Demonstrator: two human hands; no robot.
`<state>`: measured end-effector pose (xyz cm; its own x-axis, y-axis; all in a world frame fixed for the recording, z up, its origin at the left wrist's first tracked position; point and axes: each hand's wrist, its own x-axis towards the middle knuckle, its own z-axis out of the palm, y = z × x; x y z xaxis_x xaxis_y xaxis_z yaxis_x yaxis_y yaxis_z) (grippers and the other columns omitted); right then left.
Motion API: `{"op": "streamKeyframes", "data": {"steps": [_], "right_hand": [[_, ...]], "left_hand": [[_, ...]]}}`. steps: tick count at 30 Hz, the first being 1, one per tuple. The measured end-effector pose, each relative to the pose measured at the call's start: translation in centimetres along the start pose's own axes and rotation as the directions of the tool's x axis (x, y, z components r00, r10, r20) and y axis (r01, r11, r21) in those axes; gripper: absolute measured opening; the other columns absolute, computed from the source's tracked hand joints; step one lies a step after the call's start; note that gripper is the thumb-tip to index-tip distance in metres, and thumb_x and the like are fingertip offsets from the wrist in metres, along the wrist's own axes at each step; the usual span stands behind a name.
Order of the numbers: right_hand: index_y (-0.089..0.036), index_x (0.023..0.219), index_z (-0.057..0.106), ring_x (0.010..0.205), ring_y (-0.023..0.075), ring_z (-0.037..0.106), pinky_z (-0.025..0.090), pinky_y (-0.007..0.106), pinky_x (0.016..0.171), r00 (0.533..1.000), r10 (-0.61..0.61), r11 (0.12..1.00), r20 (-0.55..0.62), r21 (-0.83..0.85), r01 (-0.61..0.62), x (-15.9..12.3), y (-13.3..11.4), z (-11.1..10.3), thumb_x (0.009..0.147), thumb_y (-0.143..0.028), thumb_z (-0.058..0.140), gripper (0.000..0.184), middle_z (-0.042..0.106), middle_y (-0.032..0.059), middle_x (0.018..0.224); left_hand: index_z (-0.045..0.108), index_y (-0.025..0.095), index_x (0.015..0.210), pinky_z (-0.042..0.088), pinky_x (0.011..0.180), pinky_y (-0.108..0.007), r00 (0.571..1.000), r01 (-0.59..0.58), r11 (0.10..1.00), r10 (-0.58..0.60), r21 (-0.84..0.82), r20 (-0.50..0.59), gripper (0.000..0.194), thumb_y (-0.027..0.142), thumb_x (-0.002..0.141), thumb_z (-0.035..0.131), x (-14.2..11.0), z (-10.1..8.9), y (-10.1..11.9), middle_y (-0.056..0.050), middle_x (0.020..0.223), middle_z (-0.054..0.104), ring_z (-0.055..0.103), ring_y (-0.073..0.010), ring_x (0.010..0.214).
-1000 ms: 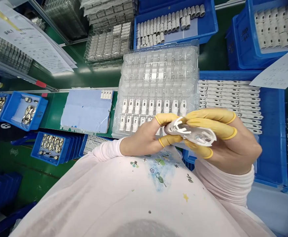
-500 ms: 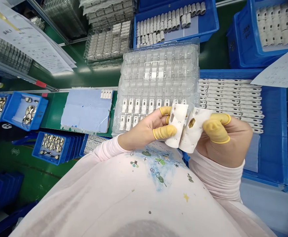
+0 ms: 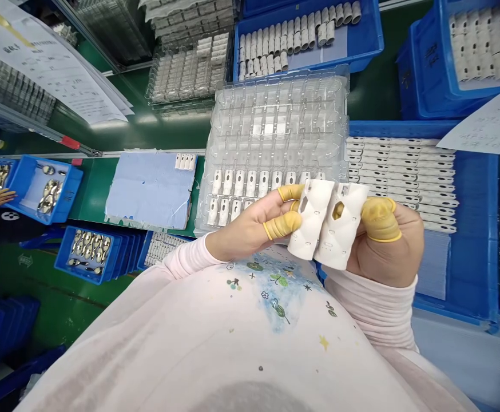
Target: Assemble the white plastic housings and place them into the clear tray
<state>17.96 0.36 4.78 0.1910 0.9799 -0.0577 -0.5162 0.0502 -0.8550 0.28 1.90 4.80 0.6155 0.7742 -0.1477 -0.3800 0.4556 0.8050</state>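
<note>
The left hand point(image 3: 250, 229) and right hand point(image 3: 387, 249) each pinched a white moulded sleeve point(image 3: 310, 220) between thumb and fingers in yellow finger cots point(image 3: 281, 227). The two sleeves stood pressed side by side at the middle of the grip. Their oval holes point(image 3: 338, 210) faced upward, left uncovered because the fingers held only the outer edges. Just beyond the grip lay a clear blister tray point(image 3: 276, 114), its nearest rows filled with similar white parts point(image 3: 239, 186).
</note>
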Motion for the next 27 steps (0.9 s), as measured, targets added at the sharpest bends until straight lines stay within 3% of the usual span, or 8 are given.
{"op": "streamKeyframes", "data": {"steps": [9,12,17,19,21,24,26,27], "right_hand": [[-0.026,0.065,0.078,0.041,0.0171,0.058,0.062,0.041,0.049,0.998,0.044,0.999,0.037,-0.006,-0.044,-0.1,0.3,-0.4,0.075,-0.054,0.095,0.034,0.069,-0.0023,0.056],[-0.026,0.065,0.076,0.040,0.0157,0.055,0.062,0.042,0.052,0.987,0.003,0.999,0.161,0.044,-0.010,0.1,0.2,-0.5,0.082,-0.050,0.089,0.032,0.066,-0.0020,0.059],[-0.032,0.079,0.084,0.034,0.0077,0.043,0.051,0.040,0.041,0.923,-0.132,0.991,0.362,0.080,0.110,-0.6,-0.6,-0.9,0.083,-0.041,0.086,0.010,0.080,-0.0006,0.100],[-0.035,0.083,0.085,0.044,0.0136,0.056,0.057,0.045,0.050,0.930,-0.142,0.987,0.340,-0.020,0.159,-1.2,-0.8,-1.1,0.085,-0.039,0.085,0.004,0.083,0.0004,0.108],[-0.036,0.084,0.085,0.068,0.0237,0.073,0.063,0.051,0.068,0.957,-0.146,0.976,0.252,-0.122,0.181,-1.4,-0.9,-1.3,0.086,-0.035,0.086,0.003,0.084,0.0004,0.108],[-0.033,0.077,0.082,0.112,0.0321,0.077,0.062,0.053,0.094,0.969,-0.205,0.959,0.137,-0.168,0.227,-0.9,-0.8,-1.4,0.085,-0.033,0.087,0.010,0.083,0.0014,0.098],[-0.030,0.071,0.078,0.118,0.0327,0.075,0.061,0.052,0.099,0.973,-0.192,0.965,0.126,-0.157,0.211,-0.3,-0.8,-1.6,0.084,-0.037,0.087,0.017,0.080,0.0033,0.094],[-0.029,0.070,0.077,0.109,0.0320,0.076,0.063,0.051,0.093,0.978,-0.154,0.975,0.141,-0.139,0.173,-0.1,-0.7,-1.6,0.083,-0.039,0.087,0.020,0.080,0.0038,0.094]], "left_hand": [[0.066,0.028,0.136,0.059,0.086,-0.033,0.999,0.045,0.999,-0.045,-0.014,-0.008,0.064,0.063,0.085,0.084,-0.2,-0.1,0.0,-0.003,0.104,0.073,0.072,-0.0179,0.091],[0.066,0.027,0.135,0.058,0.087,-0.035,0.999,0.043,0.997,-0.042,-0.059,0.015,0.062,0.060,0.087,0.083,-0.1,0.0,-0.1,-0.003,0.101,0.071,0.072,-0.0175,0.090],[0.064,0.026,0.137,0.056,0.086,-0.036,0.999,0.045,0.995,-0.044,-0.092,0.014,0.063,0.059,0.087,0.084,0.0,0.1,-0.3,-0.002,0.097,0.069,0.068,-0.0156,0.084],[0.063,0.026,0.138,0.055,0.086,-0.035,0.999,0.046,0.996,-0.046,-0.077,-0.006,0.065,0.060,0.087,0.084,0.0,0.1,-0.2,-0.003,0.101,0.070,0.068,-0.0158,0.086],[0.063,0.026,0.138,0.055,0.087,-0.035,0.999,0.045,0.996,-0.047,-0.071,-0.018,0.065,0.060,0.087,0.083,0.1,0.1,-0.2,-0.004,0.107,0.072,0.068,-0.0161,0.089],[0.062,0.025,0.138,0.054,0.093,-0.037,0.998,0.052,0.996,-0.054,-0.073,-0.019,0.065,0.060,0.088,0.083,0.1,0.1,-0.1,-0.006,0.114,0.072,0.070,-0.0181,0.097],[0.062,0.026,0.137,0.054,0.094,-0.037,0.998,0.053,0.997,-0.054,-0.053,-0.026,0.064,0.060,0.088,0.083,0.1,0.2,-0.1,-0.005,0.114,0.073,0.071,-0.0187,0.099],[0.062,0.027,0.136,0.054,0.094,-0.036,0.998,0.043,0.999,-0.044,-0.033,-0.033,0.063,0.060,0.087,0.084,0.2,0.2,-0.1,-0.005,0.113,0.073,0.071,-0.0184,0.098]]}}
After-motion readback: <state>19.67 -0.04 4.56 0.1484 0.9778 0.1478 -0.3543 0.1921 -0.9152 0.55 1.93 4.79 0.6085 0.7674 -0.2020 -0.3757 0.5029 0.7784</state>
